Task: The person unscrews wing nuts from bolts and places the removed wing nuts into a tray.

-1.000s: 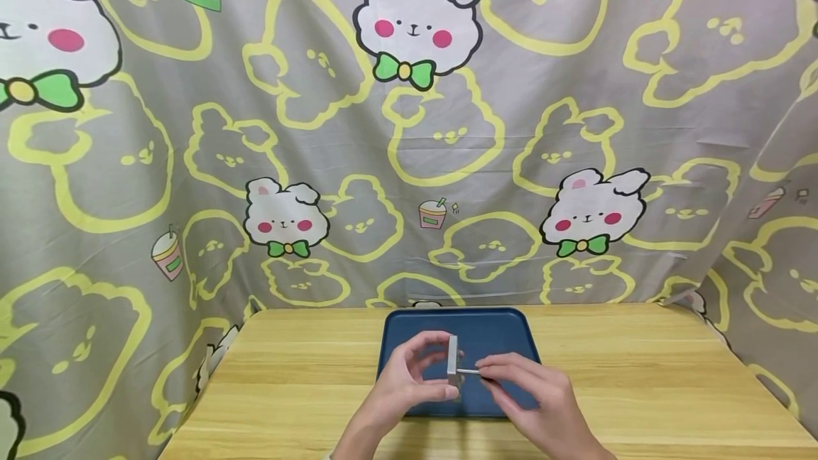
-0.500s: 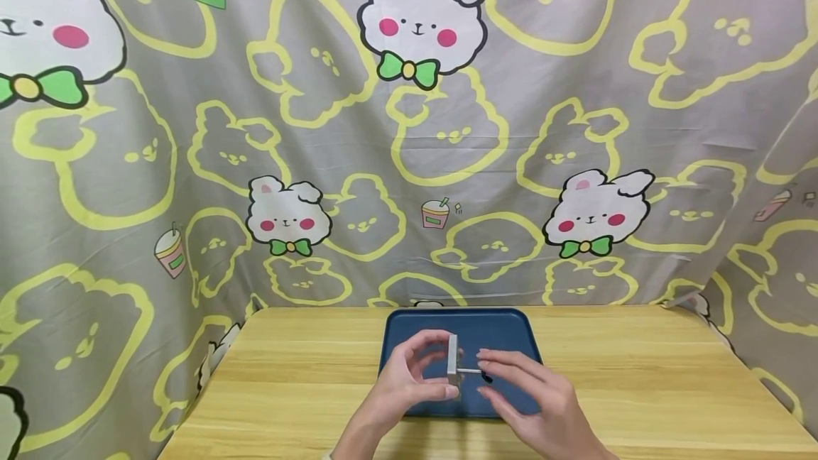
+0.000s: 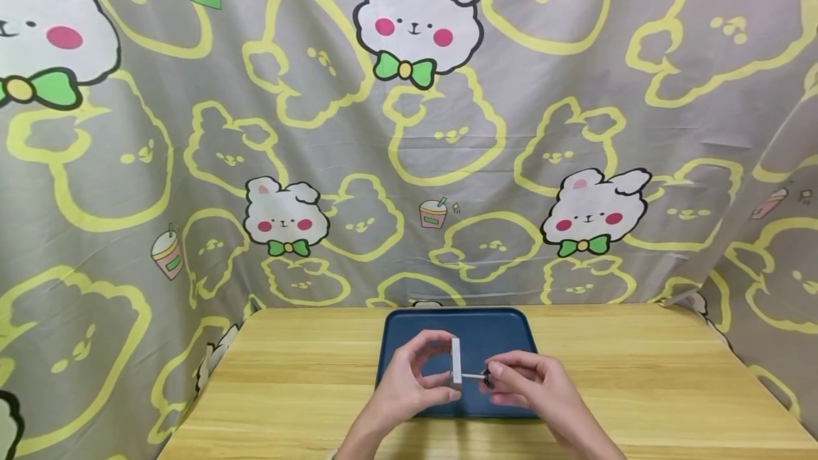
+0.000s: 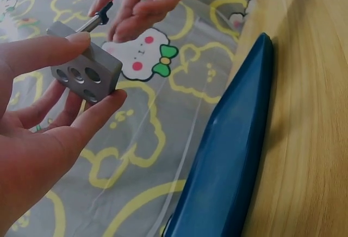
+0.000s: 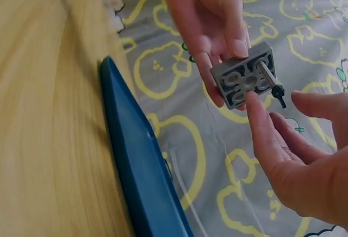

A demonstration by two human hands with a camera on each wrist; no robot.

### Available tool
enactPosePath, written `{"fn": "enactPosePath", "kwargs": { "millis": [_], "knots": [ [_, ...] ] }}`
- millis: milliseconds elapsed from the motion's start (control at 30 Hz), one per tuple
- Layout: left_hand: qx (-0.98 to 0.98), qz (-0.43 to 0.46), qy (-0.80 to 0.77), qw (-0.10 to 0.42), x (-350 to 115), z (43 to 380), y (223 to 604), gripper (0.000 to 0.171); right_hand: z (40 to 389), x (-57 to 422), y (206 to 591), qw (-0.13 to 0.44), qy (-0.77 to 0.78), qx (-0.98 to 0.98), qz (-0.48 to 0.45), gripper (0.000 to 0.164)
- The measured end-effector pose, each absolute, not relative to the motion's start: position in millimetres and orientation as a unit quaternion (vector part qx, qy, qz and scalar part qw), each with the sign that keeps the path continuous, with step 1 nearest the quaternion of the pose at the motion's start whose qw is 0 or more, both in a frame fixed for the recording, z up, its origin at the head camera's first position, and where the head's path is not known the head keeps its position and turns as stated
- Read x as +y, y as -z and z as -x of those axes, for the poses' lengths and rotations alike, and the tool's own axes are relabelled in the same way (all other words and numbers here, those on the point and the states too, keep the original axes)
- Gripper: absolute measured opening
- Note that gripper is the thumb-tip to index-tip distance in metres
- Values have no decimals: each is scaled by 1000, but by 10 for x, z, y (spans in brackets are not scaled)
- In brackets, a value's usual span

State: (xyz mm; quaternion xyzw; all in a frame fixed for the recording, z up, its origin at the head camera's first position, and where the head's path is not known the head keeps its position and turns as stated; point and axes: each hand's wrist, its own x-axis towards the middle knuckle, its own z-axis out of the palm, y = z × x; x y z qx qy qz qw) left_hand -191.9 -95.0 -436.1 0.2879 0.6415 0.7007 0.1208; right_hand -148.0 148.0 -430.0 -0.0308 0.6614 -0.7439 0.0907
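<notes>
My left hand (image 3: 412, 378) holds a grey metal block (image 4: 87, 68) with round holes through it, thumb on one edge and fingers on the opposite one. From the block's recessed face sticks out a thin thumbscrew (image 5: 266, 75), its shank silver and its small head black and winged. Around that head is my right hand (image 5: 304, 161), thumb and fingers spread, with a gap showing between the thumb and the screw head in the right wrist view. The screw's far end is hidden inside the block. Both hands hover over a dark blue tray (image 3: 460, 316).
The tray lies on a light wooden table (image 3: 307, 353). Behind and at both sides hangs a grey curtain (image 3: 358, 155) with rabbit prints.
My right hand loosened from the screw head, then turned so that its thumb comes over the top. The left hand keeps its hold; the block has shifted slightly right.
</notes>
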Motion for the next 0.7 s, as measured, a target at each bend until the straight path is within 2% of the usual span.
{"fn": "enactPosePath", "kwargs": {
  "millis": [200,400,567,700],
  "knots": [
    [651,-300,-689,111,-943,1914,4366,62,1498,1514,4331,164,771,614,37,31],
    [653,-302,-685,113,-933,1906,4360,62,1483,1535,4360,180,769,608,76,27],
    [652,-294,-689,117,-934,1912,4370,61,1473,1527,4361,139,747,643,99,26],
    [643,-277,-702,130,-946,1928,4385,61,1443,1480,4329,62,701,699,127,26]
  ]
}}
